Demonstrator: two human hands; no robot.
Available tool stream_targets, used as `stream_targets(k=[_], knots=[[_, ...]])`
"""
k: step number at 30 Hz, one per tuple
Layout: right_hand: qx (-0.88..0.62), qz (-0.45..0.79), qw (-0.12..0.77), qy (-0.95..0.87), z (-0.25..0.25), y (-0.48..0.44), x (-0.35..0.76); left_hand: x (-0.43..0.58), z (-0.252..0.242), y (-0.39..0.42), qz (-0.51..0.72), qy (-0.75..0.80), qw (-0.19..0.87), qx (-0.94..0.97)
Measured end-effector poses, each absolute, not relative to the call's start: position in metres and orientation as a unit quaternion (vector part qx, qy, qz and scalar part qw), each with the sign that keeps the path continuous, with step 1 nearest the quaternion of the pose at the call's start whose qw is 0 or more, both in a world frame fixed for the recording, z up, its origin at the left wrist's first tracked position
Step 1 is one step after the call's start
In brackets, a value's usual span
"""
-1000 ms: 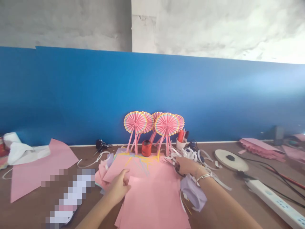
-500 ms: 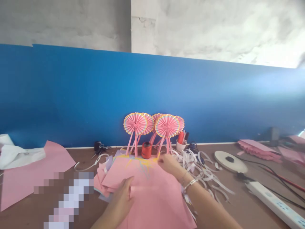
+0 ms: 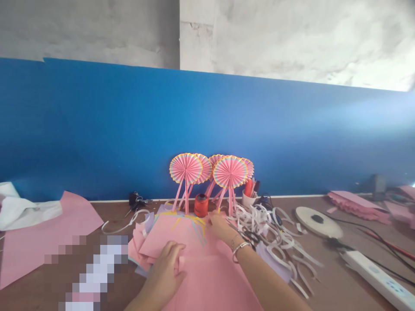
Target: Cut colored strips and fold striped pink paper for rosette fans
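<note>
- Yellow strips slant just nearside of red spool; right hand nearer, cannot tell its grip.
- Left hand farther nearside of spool, fingers apart.

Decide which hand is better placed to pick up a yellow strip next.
Probably the right hand: it is beside the yellow strips, while the left hand is farther off, at the pink paper.

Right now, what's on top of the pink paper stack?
Thin yellow and blue strips lie on the pink paper, toward its far edge. The left hand and right hand hide whatever lies beneath them.
</note>
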State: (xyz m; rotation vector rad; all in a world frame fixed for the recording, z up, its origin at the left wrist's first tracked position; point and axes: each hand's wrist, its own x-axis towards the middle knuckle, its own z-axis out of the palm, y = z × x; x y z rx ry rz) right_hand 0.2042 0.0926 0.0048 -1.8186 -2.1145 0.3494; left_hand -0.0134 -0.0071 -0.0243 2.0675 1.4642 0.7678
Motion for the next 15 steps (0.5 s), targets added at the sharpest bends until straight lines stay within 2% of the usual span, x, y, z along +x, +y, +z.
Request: stream_targets(k=[7,13,15], knots=[[-0.57,0.184,0.227,-0.768,0.029,0.064,0.205,-0.018,-0.02,0.004,0.416,0.521,0.219,0.713],[-0.475,0.365,0.234,-0.766,0.033,0.034,0.193,-0.02,-0.017,0.012,0.475,0.519,0.237,0.67],[-0.467,0.391,0.233,-0.758,0.033,0.028,0.189,-0.019,-0.017,0.012,0.473,0.51,0.244,0.676]])
